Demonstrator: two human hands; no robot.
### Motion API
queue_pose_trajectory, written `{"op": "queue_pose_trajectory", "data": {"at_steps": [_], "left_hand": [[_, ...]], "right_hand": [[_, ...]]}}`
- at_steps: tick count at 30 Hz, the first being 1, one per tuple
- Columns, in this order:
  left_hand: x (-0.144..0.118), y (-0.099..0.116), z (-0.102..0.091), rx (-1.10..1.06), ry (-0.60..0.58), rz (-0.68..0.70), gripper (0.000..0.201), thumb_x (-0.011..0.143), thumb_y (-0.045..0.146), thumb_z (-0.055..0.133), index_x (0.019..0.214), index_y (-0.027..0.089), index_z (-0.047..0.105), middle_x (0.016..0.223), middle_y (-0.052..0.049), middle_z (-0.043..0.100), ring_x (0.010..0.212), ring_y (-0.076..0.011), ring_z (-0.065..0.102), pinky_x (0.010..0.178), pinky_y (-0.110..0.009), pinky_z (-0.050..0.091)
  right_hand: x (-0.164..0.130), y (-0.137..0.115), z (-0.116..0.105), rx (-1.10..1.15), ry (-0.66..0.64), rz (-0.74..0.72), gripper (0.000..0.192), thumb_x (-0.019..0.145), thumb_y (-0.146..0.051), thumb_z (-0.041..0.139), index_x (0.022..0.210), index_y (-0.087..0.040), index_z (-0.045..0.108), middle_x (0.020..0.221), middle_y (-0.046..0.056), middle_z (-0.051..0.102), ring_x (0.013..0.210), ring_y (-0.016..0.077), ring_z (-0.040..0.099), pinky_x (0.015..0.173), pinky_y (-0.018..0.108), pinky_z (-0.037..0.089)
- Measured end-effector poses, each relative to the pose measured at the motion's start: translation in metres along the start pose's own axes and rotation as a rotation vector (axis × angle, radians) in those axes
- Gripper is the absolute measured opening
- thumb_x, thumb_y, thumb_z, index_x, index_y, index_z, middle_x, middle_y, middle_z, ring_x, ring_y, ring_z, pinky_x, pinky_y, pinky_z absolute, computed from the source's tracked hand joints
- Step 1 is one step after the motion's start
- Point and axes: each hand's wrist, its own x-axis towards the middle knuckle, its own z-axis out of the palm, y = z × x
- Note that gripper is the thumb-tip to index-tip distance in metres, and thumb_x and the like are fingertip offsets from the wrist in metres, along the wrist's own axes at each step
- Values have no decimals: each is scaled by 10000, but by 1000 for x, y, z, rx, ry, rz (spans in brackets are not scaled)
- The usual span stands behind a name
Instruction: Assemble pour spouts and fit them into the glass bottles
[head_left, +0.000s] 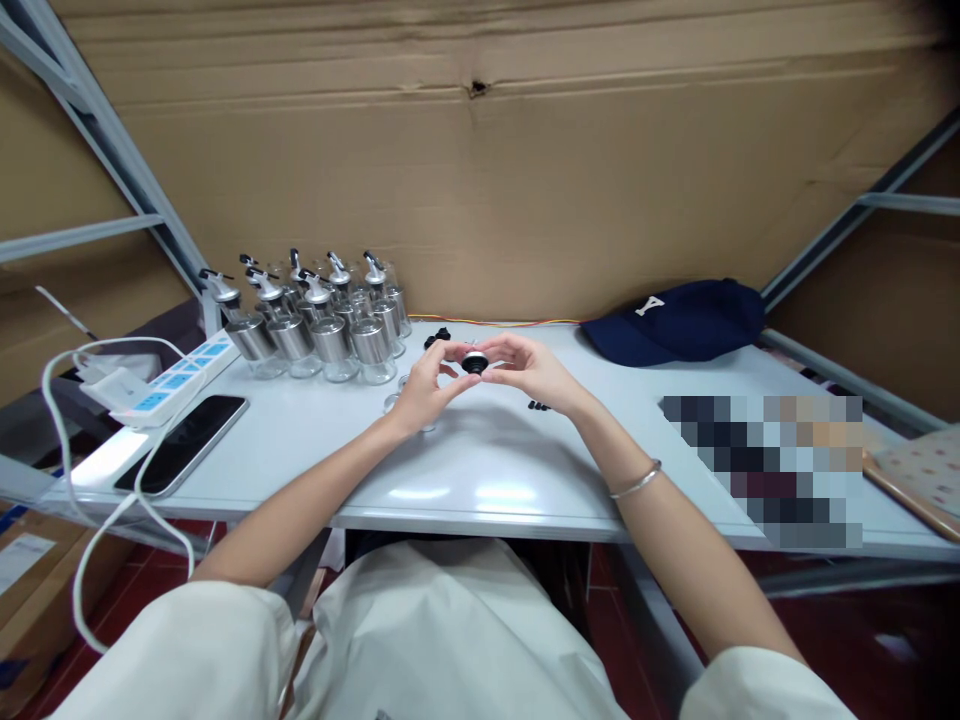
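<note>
Over the middle of the table, my left hand (424,388) and my right hand (538,372) are both closed on one small bottle pourer top (474,362). It has a silvery upper part and a black ribbed stopper that points down toward me. Fingertips of both hands press on its sides, and part of it is hidden by them. Partly behind my left hand stands a clear glass bottle (392,402). Some black pieces (438,338) lie just beyond that hand. Under my right wrist is a small row of black parts (538,406).
Several glass-and-steel oil bottles (331,345), some with pourers, stand at the back left. Nearer are a white power strip (161,390), a looped white cable (52,420) and a phone (187,445). A navy cap (690,325) lies back right, near a pixelated patch. Cardboard (525,200) walls the back.
</note>
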Motion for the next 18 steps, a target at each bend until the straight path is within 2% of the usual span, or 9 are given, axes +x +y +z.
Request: {"op": "queue_pose_trajectory", "data": {"at_steps": [4,9,13,18], "left_hand": [[0,-3,-1,56,-2,107,272,762,305,678,973,170,572,975,-62,564,928,-155,558,752,-270,501],[0,-2,0,123,-16,170,239,768,272,679,970,182,586,965,-55,567,940,-157,554,773,-289,513],[-3,-1,1,158,-75,227,234,785,251,663,1000,193,591,980,-53,568,930,-147,561,784,-291,522],[-5,-1,3,163,-142,229,272,793,259,653,1049,200,583,1030,-67,577,964,-156,566,811,-308,527]], "right_hand": [[0,3,-2,-1,9,12,351,618,-280,758,899,-201,563,937,39,647,926,190,605,811,356,488],[1,1,-4,-48,51,-3,220,706,-340,672,832,-189,573,899,41,644,888,182,606,807,353,474],[3,1,-3,-36,167,28,308,706,-429,679,849,-192,543,792,18,640,726,146,595,685,303,474],[3,3,-3,-29,184,32,359,648,-487,727,726,-178,564,655,9,624,638,145,583,681,326,488]]}}
